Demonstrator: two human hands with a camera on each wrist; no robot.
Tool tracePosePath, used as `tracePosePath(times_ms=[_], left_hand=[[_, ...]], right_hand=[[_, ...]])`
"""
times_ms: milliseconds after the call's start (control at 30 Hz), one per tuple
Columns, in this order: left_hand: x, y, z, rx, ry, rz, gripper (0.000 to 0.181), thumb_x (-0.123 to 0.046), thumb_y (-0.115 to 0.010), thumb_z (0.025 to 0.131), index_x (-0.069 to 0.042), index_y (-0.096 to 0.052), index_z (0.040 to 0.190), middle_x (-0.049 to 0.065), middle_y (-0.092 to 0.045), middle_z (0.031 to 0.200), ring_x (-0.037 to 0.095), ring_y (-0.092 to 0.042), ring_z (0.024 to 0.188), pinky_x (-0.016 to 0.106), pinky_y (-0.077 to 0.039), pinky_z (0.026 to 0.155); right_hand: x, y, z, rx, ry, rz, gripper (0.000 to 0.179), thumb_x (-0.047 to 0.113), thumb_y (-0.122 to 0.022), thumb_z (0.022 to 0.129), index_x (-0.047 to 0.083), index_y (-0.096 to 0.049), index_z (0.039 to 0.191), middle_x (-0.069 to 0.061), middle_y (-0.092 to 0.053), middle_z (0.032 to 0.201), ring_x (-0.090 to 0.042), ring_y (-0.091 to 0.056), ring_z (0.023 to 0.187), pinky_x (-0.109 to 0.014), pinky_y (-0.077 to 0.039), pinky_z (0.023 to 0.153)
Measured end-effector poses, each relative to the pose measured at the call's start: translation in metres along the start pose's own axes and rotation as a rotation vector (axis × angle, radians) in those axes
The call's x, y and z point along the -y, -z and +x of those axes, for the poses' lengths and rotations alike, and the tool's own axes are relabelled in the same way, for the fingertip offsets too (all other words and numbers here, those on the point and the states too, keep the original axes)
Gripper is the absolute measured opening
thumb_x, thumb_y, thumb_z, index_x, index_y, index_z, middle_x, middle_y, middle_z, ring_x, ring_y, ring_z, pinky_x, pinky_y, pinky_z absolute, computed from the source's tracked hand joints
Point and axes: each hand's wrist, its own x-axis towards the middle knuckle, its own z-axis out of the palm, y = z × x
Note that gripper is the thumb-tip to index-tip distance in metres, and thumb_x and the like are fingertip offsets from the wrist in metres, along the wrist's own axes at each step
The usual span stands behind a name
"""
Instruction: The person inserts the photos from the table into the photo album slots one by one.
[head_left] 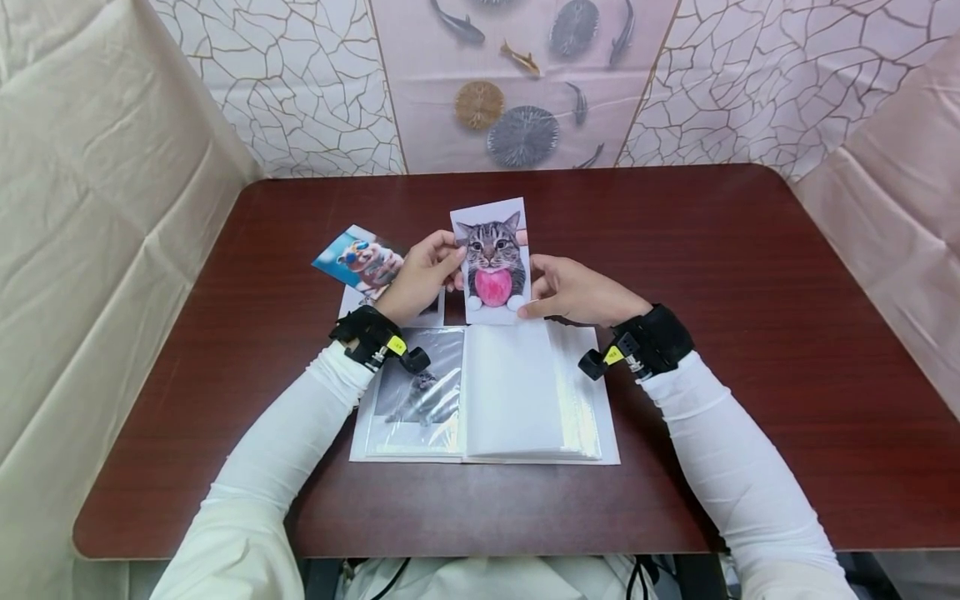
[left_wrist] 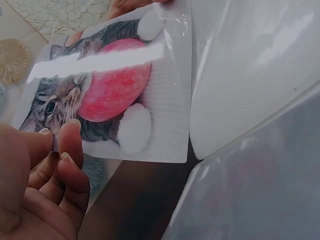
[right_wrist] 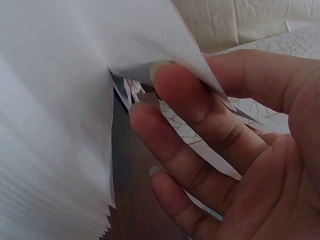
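Observation:
A glossy photo of a tabby cat with a pink ball (head_left: 492, 250) is held upright just above the top edge of an open photo album (head_left: 513, 392). My left hand (head_left: 420, 283) pinches its left edge between thumb and fingers, as the left wrist view also shows. At the lower right edge, my right hand (head_left: 581, 292) grips the photo, thumb in front and fingers behind. In the right wrist view the fingers (right_wrist: 185, 95) lie against the sheet beside the album's stacked pages (right_wrist: 50, 125). The album's left page carries a greyish picture (head_left: 420, 400) under clear plastic; its right page is blank white.
Left of the album's top lies a blue photo of a pink animal in sunglasses (head_left: 341, 257), partly behind my left hand. Another print (head_left: 351, 300) pokes out beneath it. The dark red wooden table (head_left: 750, 333) extends to both sides, with patterned cloth (head_left: 525, 83) behind.

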Motion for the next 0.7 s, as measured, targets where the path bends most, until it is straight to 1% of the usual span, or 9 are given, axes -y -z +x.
tracePosePath(times_ms=[133, 200, 333, 400, 467, 533, 600, 667, 700], left_hand=[[-0.0008, -0.0033, -0.0007, 0.007, -0.014, 0.000, 0.006, -0.011, -0.053, 0.105, -0.006, -0.051, 0.108, 0.000, -0.058, 0.073, 0.008, -0.059, 0.059, 0.022, -0.047, 0.057], [-0.0016, -0.0043, -0.0013, 0.012, -0.013, 0.007, 0.005, -0.011, -0.053, 0.106, -0.006, -0.051, 0.106, 0.000, -0.058, 0.072, 0.008, -0.059, 0.059, 0.021, -0.047, 0.057], [-0.0021, -0.0051, -0.0025, 0.037, 0.025, 0.013, 0.006, -0.012, -0.052, 0.106, -0.007, -0.049, 0.107, 0.000, -0.059, 0.072, 0.008, -0.060, 0.060, 0.021, -0.048, 0.059], [-0.0015, -0.0049, -0.0029, 0.052, 0.051, 0.009, 0.008, -0.012, -0.052, 0.106, -0.005, -0.048, 0.109, 0.000, -0.059, 0.073, 0.009, -0.060, 0.060, 0.021, -0.048, 0.059], [-0.0005, -0.0043, -0.0031, 0.066, 0.067, 0.013, 0.013, -0.013, -0.052, 0.106, -0.004, -0.047, 0.115, 0.001, -0.059, 0.074, 0.009, -0.060, 0.060, 0.021, -0.048, 0.059], [0.0002, -0.0033, -0.0038, 0.076, 0.068, 0.031, 0.023, -0.013, -0.052, 0.106, -0.005, -0.044, 0.127, 0.001, -0.059, 0.075, 0.010, -0.060, 0.060, 0.022, -0.048, 0.060], [0.0006, -0.0021, -0.0044, 0.087, 0.053, 0.052, 0.039, -0.014, -0.053, 0.106, -0.010, -0.037, 0.142, 0.003, -0.059, 0.076, 0.014, -0.060, 0.061, 0.024, -0.048, 0.061], [0.0006, -0.0009, -0.0051, 0.095, 0.028, 0.070, 0.056, -0.013, -0.054, 0.105, -0.021, -0.027, 0.153, 0.006, -0.059, 0.077, 0.020, -0.060, 0.063, 0.026, -0.048, 0.062], [0.0004, -0.0003, -0.0053, 0.099, 0.015, 0.076, 0.062, -0.013, -0.055, 0.105, -0.026, -0.022, 0.156, 0.008, -0.060, 0.078, 0.023, -0.060, 0.064, 0.027, -0.048, 0.062]], right_hand=[[-0.0001, 0.0009, -0.0001, -0.008, 0.000, -0.021, 0.062, 0.009, -0.074, 0.092, 0.006, -0.041, 0.145, -0.001, -0.055, 0.067, -0.013, -0.039, 0.053, -0.027, -0.031, 0.050], [0.0002, 0.0010, -0.0003, -0.016, 0.001, -0.032, 0.061, 0.010, -0.074, 0.092, 0.006, -0.042, 0.144, -0.001, -0.053, 0.067, -0.013, -0.039, 0.052, -0.027, -0.031, 0.050], [0.0004, 0.0008, -0.0006, -0.022, 0.008, -0.009, 0.063, 0.009, -0.074, 0.092, 0.008, -0.042, 0.146, -0.002, -0.056, 0.068, -0.013, -0.039, 0.053, -0.027, -0.032, 0.050], [0.0004, 0.0009, -0.0010, -0.015, 0.018, 0.010, 0.064, 0.008, -0.073, 0.092, 0.007, -0.041, 0.148, -0.002, -0.060, 0.072, -0.013, -0.041, 0.054, -0.028, -0.032, 0.050], [-0.0003, 0.0008, -0.0010, -0.007, 0.019, 0.027, 0.065, 0.006, -0.073, 0.093, 0.007, -0.041, 0.149, -0.004, -0.064, 0.075, -0.013, -0.043, 0.056, -0.027, -0.032, 0.050], [-0.0010, 0.0007, -0.0009, 0.001, 0.021, 0.036, 0.064, 0.006, -0.072, 0.093, 0.006, -0.041, 0.149, -0.005, -0.068, 0.079, -0.013, -0.046, 0.059, -0.027, -0.032, 0.051], [-0.0014, 0.0007, -0.0009, 0.003, 0.018, 0.033, 0.064, 0.006, -0.072, 0.093, 0.007, -0.041, 0.149, -0.006, -0.069, 0.082, -0.013, -0.049, 0.061, -0.027, -0.033, 0.052], [-0.0025, 0.0009, -0.0003, 0.003, 0.010, 0.024, 0.064, 0.006, -0.072, 0.093, 0.006, -0.042, 0.148, -0.006, -0.070, 0.083, -0.013, -0.051, 0.063, -0.026, -0.034, 0.053], [-0.0029, 0.0011, -0.0003, 0.003, 0.005, 0.015, 0.063, 0.006, -0.073, 0.093, 0.006, -0.042, 0.148, -0.006, -0.068, 0.081, -0.013, -0.050, 0.061, -0.026, -0.034, 0.053]])
